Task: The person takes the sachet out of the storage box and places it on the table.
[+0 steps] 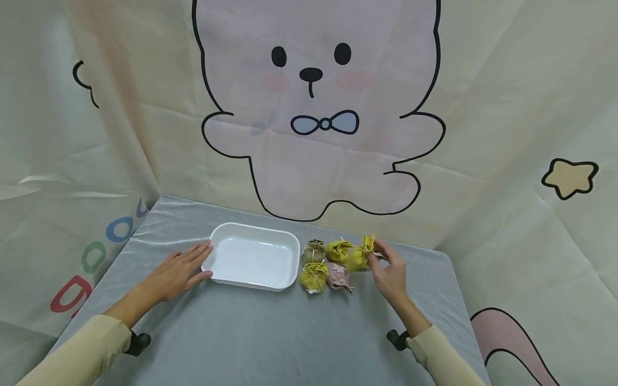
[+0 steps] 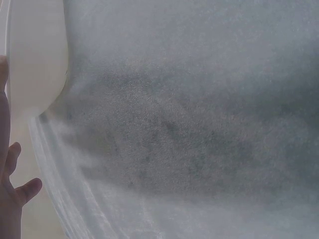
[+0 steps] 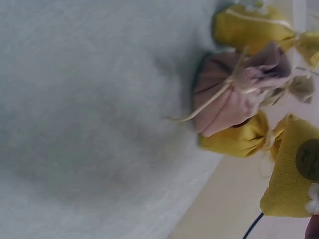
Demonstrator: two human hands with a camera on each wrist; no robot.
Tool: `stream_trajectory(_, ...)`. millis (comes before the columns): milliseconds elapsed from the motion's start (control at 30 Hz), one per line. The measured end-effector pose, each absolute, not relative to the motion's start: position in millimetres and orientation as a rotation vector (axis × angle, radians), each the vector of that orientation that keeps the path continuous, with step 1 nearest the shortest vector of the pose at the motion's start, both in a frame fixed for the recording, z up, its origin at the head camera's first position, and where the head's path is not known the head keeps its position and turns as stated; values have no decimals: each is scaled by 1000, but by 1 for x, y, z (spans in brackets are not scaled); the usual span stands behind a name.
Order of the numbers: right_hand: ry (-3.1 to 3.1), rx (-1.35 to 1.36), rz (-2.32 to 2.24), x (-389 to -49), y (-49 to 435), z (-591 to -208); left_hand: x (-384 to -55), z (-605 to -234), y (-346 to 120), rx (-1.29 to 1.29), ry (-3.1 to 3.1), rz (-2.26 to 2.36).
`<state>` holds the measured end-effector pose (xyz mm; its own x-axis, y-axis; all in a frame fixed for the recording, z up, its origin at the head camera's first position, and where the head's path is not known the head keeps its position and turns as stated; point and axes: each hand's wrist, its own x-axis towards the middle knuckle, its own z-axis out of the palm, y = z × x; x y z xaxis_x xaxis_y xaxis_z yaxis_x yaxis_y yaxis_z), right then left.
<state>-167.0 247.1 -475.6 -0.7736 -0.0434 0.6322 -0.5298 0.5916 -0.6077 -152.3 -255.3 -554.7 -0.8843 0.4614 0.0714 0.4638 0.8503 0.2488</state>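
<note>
A white rectangular tray (image 1: 255, 284) lies on the grey cloth. My left hand (image 1: 175, 272) rests against its left rim with straight fingers, the thumb at the near corner. With thumb and fingertips my right hand (image 1: 390, 273) pinches the gathered neck of a yellow drawstring pouch (image 1: 358, 259). The right wrist view shows this pouch (image 3: 286, 184) with a dark round label. Beside it sit a pink pouch (image 1: 339, 276), two more yellow pouches, one at the back (image 1: 339, 250) and one in front (image 1: 314, 276), and an olive pouch (image 1: 315, 251).
The pouches cluster just right of the tray. Grey cloth (image 1: 270, 338) covers the table, whose far edge meets a hanging backdrop (image 1: 318, 177) with a cartoon bear. Black wrist devices (image 1: 138, 344) show below both hands.
</note>
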Motion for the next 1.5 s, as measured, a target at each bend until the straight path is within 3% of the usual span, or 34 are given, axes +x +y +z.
stream_trajectory(300,-2280,321,1145,-184,273,-527,-152,-555,-256,-753,-3017,-409)
stream_trajectory(800,-2366,121,1151,-189,277,-563,-154,-553,-256,-751,-3032,-408)
stream_trajectory(1133,-2517,-7,1156,-185,279,-566,-155,-555,-254,-763,-3029,-419)
stream_trajectory(1500,-2720,83,979,-180,288,-553,-157,-548,-257,-751,-3049,-467)
